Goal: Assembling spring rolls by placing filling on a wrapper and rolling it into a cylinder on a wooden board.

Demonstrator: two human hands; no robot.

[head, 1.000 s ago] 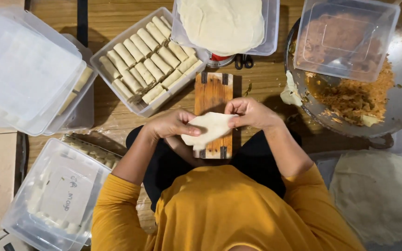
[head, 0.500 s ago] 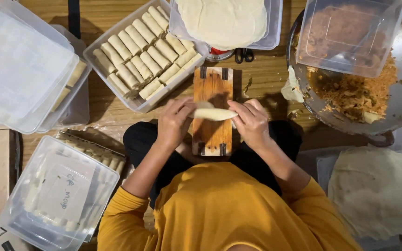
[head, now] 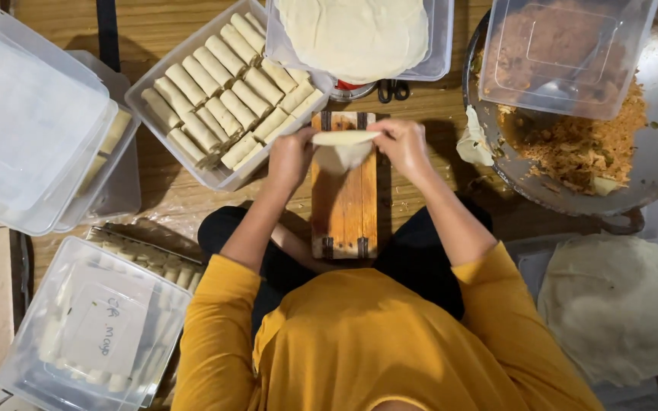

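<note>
**Rolling a wrap on the board**

I see both hands working one roll (head: pixel 344 139) at the far end of the wooden board (head: pixel 344 205). Left hand (head: pixel 292 156) and right hand (head: pixel 399 141) pinch its ends, fingers closed on it. I judge the rolling nearly finished; next calls for setting it in the tray (head: pixel 163 151) of rolls.

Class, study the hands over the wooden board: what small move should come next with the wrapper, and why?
Probably keep rolling the wrapper toward its far edge. The left hand and right hand pinch its two ends over the wooden board; a flap hangs loose below the roll, unlike the closed rolls in the tray.
</note>
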